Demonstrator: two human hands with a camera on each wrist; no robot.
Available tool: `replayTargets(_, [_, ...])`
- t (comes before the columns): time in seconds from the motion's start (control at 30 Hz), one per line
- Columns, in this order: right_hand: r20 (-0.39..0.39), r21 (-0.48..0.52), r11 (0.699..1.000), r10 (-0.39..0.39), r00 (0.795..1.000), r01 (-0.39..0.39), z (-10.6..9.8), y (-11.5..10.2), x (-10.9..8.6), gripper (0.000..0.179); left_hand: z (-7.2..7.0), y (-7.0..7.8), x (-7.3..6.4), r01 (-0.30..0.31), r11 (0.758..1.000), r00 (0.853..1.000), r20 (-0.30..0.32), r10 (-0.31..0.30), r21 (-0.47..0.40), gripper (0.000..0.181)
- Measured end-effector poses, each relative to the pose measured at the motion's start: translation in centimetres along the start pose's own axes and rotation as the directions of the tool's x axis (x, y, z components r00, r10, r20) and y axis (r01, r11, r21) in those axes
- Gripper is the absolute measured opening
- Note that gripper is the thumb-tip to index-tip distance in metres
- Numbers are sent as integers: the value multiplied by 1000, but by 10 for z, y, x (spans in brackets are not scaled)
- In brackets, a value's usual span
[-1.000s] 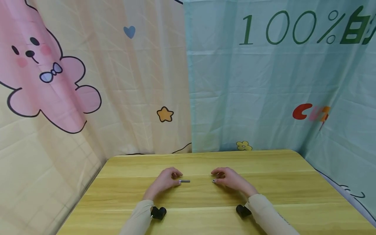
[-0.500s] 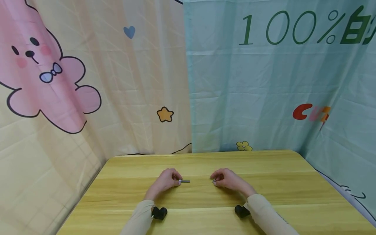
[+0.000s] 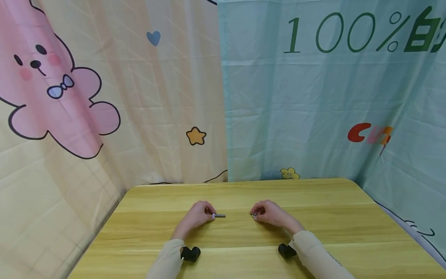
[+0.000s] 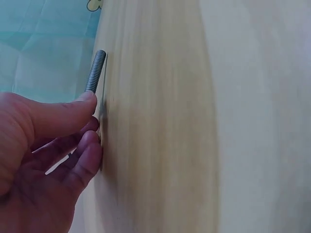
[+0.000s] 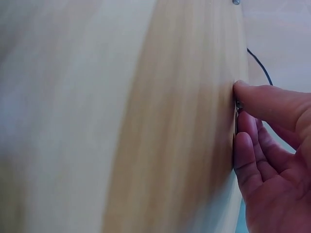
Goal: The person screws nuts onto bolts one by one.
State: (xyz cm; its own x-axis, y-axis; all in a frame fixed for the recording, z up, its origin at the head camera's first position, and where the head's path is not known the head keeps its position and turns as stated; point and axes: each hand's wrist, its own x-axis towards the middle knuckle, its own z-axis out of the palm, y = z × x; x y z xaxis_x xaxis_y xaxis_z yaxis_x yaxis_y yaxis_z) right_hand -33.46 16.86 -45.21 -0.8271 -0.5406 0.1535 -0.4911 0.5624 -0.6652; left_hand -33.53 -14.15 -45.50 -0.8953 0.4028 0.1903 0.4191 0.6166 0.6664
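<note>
Bolt (image 3: 220, 216): over the tabletop (image 3: 230, 234); I can't tell if they touch.
Left hand (image 3: 199, 213): pinches the bolt's left end, maybe so the bumpy part can stick out.
Right hand (image 3: 270, 212): right of the bolt, with a gap between; pinches a little metal ring (image 3: 254, 215) by the fingertips, likely because it is so small.
Curtains (image 3: 174, 97): behind the bolt.

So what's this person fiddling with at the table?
Someone is holding two small metal parts over a wooden table. The left hand grips a threaded metal rod, whose free end points towards the other hand. The right hand pinches a small metal piece, perhaps a nut, though it's too small to be sure. The two parts are apart, with a gap between them.
</note>
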Motion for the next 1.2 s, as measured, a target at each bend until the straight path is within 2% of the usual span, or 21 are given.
replayTargets(0.2, [4,2,1000,9,1000,-9,2,0,-1,12,0,3,-7,5,999,1000,-14,-5,-40,5])
replayTargets(0.47, [3,10,1000,28,1000,-28,2,1,2,12,-2,8,-13,26,995,997,-63,-33,-101,5])
replayTargets(0.83, [3,18,1000,25,1000,-25,1,-4,1,9,-5,23,-22,-19,993,991,-137,3,-115,6])
replayTargets(1.03, [1,41,999,16,1000,-16,0,-5,-1,7,-5,27,-25,-5,988,989,-149,-18,-153,6])
replayTargets(1.2, [-20,48,999,25,999,-24,0,-5,-1,7,-8,31,-26,9,988,987,-157,-33,-152,5])
